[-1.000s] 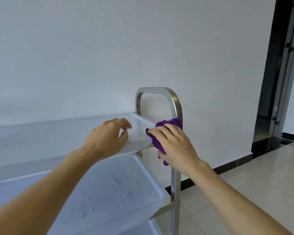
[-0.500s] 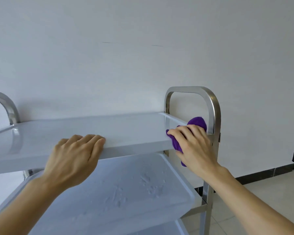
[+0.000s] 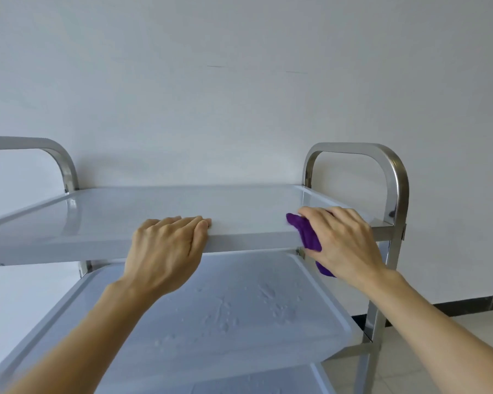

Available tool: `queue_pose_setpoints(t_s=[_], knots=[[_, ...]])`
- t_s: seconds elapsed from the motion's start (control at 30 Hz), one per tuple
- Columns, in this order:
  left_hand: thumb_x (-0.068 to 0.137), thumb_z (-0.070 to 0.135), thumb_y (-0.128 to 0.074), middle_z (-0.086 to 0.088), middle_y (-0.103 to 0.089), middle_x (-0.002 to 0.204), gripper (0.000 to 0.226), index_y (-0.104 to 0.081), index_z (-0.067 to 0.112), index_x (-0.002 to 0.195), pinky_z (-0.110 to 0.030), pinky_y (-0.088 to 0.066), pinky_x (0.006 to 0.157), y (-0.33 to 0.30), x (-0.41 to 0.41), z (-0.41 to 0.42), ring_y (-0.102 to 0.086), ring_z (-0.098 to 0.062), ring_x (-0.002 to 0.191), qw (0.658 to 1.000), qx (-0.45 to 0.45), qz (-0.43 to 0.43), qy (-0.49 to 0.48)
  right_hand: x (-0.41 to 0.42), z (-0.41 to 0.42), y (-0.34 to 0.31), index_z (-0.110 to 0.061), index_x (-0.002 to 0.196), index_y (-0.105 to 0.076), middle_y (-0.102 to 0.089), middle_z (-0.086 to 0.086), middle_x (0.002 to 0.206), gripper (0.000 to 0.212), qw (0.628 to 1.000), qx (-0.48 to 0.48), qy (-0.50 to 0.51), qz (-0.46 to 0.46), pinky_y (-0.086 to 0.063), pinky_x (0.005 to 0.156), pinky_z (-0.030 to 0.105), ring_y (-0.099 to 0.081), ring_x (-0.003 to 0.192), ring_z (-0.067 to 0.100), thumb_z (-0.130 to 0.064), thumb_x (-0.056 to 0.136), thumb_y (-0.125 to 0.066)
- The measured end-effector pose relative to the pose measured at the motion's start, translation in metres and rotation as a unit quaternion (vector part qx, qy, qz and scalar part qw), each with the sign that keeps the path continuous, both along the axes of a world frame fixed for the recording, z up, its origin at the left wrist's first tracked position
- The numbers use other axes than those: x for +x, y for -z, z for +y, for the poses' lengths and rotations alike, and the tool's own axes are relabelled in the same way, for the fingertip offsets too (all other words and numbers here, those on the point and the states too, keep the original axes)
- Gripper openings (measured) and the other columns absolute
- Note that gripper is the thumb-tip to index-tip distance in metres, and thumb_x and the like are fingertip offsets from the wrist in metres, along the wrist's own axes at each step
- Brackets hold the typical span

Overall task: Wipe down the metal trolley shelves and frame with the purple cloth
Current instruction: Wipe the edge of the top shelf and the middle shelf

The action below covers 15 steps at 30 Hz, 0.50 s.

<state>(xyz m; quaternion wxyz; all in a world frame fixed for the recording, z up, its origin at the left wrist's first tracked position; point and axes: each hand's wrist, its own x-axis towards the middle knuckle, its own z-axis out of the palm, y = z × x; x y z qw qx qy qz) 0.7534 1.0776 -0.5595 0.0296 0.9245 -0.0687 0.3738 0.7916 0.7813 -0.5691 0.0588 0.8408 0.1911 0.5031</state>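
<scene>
My right hand [image 3: 345, 243] is closed around the cloth [image 3: 308, 237], pressed against the front-right corner of the top shelf [image 3: 154, 209]. My left hand [image 3: 165, 248] lies flat, fingers draped over that shelf's front edge, holding nothing. The edge's long axis runs left to right, and the unwiped length lies to the cloth's left, so I judge the next stroke goes leftward. The left hand sits squarely in that path, between the cloth and the far end. The right post [image 3: 396, 194] boxes in the other side.
</scene>
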Motion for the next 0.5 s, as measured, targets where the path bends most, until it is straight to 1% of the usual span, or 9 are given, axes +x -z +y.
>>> queue_pose_setpoints(t_s=[0.03, 0.1, 0.17, 0.23, 0.27, 0.33, 0.4, 0.47, 0.5], knots=[[0.099, 0.04, -0.012, 0.008, -0.075, 0.093, 0.061, -0.071, 0.024, 0.095, -0.036, -0.047, 0.08, 0.0, 0.001, -0.001, -0.069, -0.02, 0.095, 1.0, 0.004, 0.002, -0.006, 0.0, -0.008, 0.0, -0.018, 0.115, -0.062, -0.071, -0.003, 0.101, 0.049, 1.0, 0.003, 0.009, 0.007, -0.052, 0.08, 0.04, -0.065, 0.09, 0.026, -0.04, 0.074, -0.076], [0.098, 0.039, -0.01, 0.007, -0.074, 0.095, 0.062, -0.07, 0.024, 0.095, -0.037, -0.046, 0.081, 0.0, 0.002, -0.003, -0.068, -0.02, 0.095, 1.0, 0.012, 0.006, -0.013, -0.001, -0.007, 0.0, -0.016, 0.116, -0.062, -0.071, -0.001, 0.102, 0.058, 0.999, 0.001, 0.024, 0.023, -0.053, 0.08, 0.041, -0.066, 0.09, 0.028, -0.041, 0.068, -0.083], [0.098, 0.038, -0.009, 0.007, -0.074, 0.096, 0.061, -0.068, 0.025, 0.095, -0.038, -0.046, 0.081, 0.001, 0.003, -0.002, -0.067, -0.021, 0.094, 1.0, 0.016, 0.008, -0.014, -0.005, 0.012, -0.003, -0.015, 0.117, -0.062, -0.071, 0.001, 0.103, 0.072, 0.999, 0.004, 0.029, 0.042, -0.054, 0.079, 0.042, -0.066, 0.088, 0.029, -0.044, 0.058, -0.09], [0.098, 0.037, -0.009, 0.007, -0.074, 0.097, 0.06, -0.067, 0.025, 0.096, -0.039, -0.046, 0.08, 0.001, 0.004, -0.001, -0.067, -0.021, 0.095, 1.0, 0.02, 0.003, -0.01, -0.01, 0.041, -0.007, -0.015, 0.121, -0.06, -0.07, 0.001, 0.104, 0.083, 0.998, -0.003, 0.017, 0.062, -0.053, 0.08, 0.04, -0.066, 0.088, 0.029, -0.049, 0.052, -0.091], [0.098, 0.038, -0.009, 0.008, -0.074, 0.099, 0.059, -0.067, 0.026, 0.098, -0.039, -0.046, 0.08, 0.001, 0.004, -0.001, -0.067, -0.02, 0.095, 1.0, 0.02, -0.001, -0.005, -0.012, 0.056, -0.009, -0.016, 0.126, -0.056, -0.068, 0.001, 0.108, 0.09, 0.997, -0.017, 0.009, 0.077, -0.052, 0.082, 0.04, -0.066, 0.09, 0.029, -0.053, 0.052, -0.089], [0.098, 0.038, -0.013, 0.011, -0.074, 0.103, 0.054, -0.065, 0.031, 0.111, -0.038, -0.047, 0.077, -0.001, 0.002, -0.001, -0.068, -0.019, 0.094, 0.999, 0.02, -0.019, 0.018, -0.016, 0.085, -0.014, -0.016, 0.14, -0.042, -0.061, 0.002, 0.123, 0.105, 0.991, -0.045, -0.025, 0.123, -0.048, 0.09, 0.041, -0.063, 0.098, 0.029, -0.061, 0.055, -0.084], [0.099, 0.034, -0.023, 0.015, -0.071, 0.113, 0.047, -0.057, 0.034, 0.132, -0.037, -0.049, 0.07, -0.002, -0.004, 0.001, -0.07, -0.017, 0.091, 0.997, 0.03, -0.038, 0.067, -0.019, 0.102, -0.022, -0.018, 0.148, -0.024, -0.049, 0.002, 0.136, 0.118, 0.981, -0.045, -0.073, 0.177, -0.046, 0.093, 0.041, -0.061, 0.103, 0.03, -0.066, 0.057, -0.081], [0.1, 0.032, -0.027, 0.02, -0.063, 0.129, 0.047, -0.043, 0.04, 0.144, -0.036, -0.05, 0.067, -0.005, -0.009, 0.006, -0.069, -0.014, 0.092, 0.99, 0.072, -0.029, 0.119, -0.019, 0.099, -0.031, -0.026, 0.151, -0.009, -0.035, -0.002, 0.147, 0.126, 0.958, -0.005, -0.131, 0.253, -0.044, 0.092, 0.039, -0.056, 0.111, 0.029, -0.065, 0.056, -0.082], [0.101, 0.034, -0.024, 0.021, -0.057, 0.136, 0.048, -0.037, 0.044, 0.147, -0.036, -0.051, 0.069, -0.006, -0.011, 0.009, -0.068, -0.013, 0.097, 0.987, 0.098, -0.01, 0.129, -0.019, 0.092, -0.035, -0.033, 0.151, -0.003, -0.029, -0.006, 0.15, 0.128, 0.94, 0.026, -0.163, 0.298, -0.043, 0.093, 0.036, -0.052, 0.118, 0.027, -0.064, 0.056, -0.083]])
